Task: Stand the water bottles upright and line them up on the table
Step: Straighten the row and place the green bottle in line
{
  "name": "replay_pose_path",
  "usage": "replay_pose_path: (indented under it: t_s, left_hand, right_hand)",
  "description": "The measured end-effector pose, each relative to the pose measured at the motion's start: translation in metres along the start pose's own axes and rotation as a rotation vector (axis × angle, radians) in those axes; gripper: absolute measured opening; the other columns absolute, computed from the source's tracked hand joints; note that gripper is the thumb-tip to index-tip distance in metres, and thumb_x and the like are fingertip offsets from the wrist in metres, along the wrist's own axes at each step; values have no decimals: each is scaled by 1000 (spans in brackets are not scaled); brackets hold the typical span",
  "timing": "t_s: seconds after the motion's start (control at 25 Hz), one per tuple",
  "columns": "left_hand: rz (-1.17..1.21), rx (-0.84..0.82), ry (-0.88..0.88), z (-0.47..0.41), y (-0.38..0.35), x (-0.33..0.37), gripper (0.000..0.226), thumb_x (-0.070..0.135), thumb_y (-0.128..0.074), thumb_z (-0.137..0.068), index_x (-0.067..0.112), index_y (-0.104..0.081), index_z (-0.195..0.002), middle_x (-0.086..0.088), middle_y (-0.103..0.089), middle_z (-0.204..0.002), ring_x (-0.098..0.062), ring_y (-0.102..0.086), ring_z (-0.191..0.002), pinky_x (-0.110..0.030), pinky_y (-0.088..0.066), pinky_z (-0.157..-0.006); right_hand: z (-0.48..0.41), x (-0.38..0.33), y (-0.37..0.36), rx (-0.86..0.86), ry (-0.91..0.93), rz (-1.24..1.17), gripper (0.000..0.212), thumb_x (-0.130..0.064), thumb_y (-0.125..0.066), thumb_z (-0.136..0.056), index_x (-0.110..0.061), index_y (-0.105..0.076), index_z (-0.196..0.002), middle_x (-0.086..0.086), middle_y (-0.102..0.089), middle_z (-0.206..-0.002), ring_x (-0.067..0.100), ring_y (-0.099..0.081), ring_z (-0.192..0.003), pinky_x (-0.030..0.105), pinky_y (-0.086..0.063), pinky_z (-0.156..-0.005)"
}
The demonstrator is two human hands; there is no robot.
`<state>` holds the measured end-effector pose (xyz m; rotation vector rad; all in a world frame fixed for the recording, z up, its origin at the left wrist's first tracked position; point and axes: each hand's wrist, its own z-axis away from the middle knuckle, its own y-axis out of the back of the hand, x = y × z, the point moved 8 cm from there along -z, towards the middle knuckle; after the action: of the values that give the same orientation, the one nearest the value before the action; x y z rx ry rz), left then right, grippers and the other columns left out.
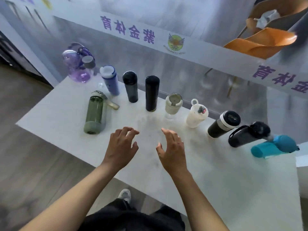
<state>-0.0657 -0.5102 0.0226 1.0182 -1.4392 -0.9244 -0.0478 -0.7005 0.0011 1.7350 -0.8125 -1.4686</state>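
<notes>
Several water bottles stand upright in a curved row along the far side of the white table (216, 180): a purple jug (77, 67), a lilac bottle (110, 80), a dark grey bottle (131, 86), a tall black flask (152, 93), a cream cup (173, 105), a white bottle (195, 116), a black tumbler (222, 124), a black strap bottle (248, 135) and a teal bottle (273, 146). A green bottle (95, 113) stands in front of the row at the left. My left hand (122, 147) and my right hand (172, 150) hover over the table in front of the black flask, both with fingers apart, holding nothing.
A glass partition with purple lettering (128, 30) runs right behind the table. An orange chair (261, 42) shows beyond it at the top right. The table's near edge runs diagonally past my legs, with wooden floor (33, 164) to the left.
</notes>
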Motion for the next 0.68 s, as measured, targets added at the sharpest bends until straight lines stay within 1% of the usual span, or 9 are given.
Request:
replay_pose_path:
  t_s: [0.08, 0.24, 0.36, 0.52, 0.6, 0.68]
  left_hand:
    - [-6, -3, 42, 9, 13, -49, 37, 17, -69, -81, 22, -63, -117, -1, -61, -119, -31, -58, -104, -44, -44, -88]
    - [-43, -28, 118, 20, 29, -120, 39, 18, -70, -77, 22, -64, -115, 0, -62, -118, -30, -58, -104, -43, -44, -84]
    - [-73, -75, 169, 18, 26, -157, 44, 21, -72, -73, 21, -63, -117, -3, -61, -118, -32, -58, -100, -42, -46, -82]
    - [-125, -114, 228, -3, 20, -193, 46, 28, -69, -74, 20, -61, -119, -6, -61, -116, -33, -59, -96, -42, -49, -78]
    - [-120, -122, 255, -19, 17, -207, 49, 31, -66, -77, 20, -58, -124, -7, -60, -120, -33, -58, -100, -42, -48, -81]
    - [-110, -166, 321, -38, 7, -227, 55, 36, -63, -83, 20, -51, -134, -9, -56, -128, -33, -55, -109, -43, -46, -89]
  right_hand:
    - [-2, -39, -29, -25, 18, -18, 53, -26, -66, -87, -21, -53, -138, 2, -58, -136, 24, -59, -118, 39, -47, -99]
    - [-13, -98, -74, -86, 57, -21, 53, -24, -66, -86, -19, -54, -137, 3, -60, -133, 27, -60, -116, 42, -46, -97]
    - [-30, -132, -105, -171, 111, 46, 54, -25, -66, -86, -19, -53, -139, 3, -61, -133, 25, -59, -119, 41, -46, -100]
    - [-66, -159, -144, -283, 173, 98, 57, -29, -60, -92, -21, -46, -147, 1, -56, -140, 23, -54, -125, 38, -41, -107]
    - [-86, -165, -160, -339, 172, 92, 57, -30, -57, -94, -22, -43, -149, 2, -52, -143, 23, -51, -127, 38, -39, -109]
    - [-108, -168, -177, -377, 157, 81, 57, -30, -55, -95, -22, -42, -149, 2, -51, -144, 24, -50, -127, 38, -36, -110]
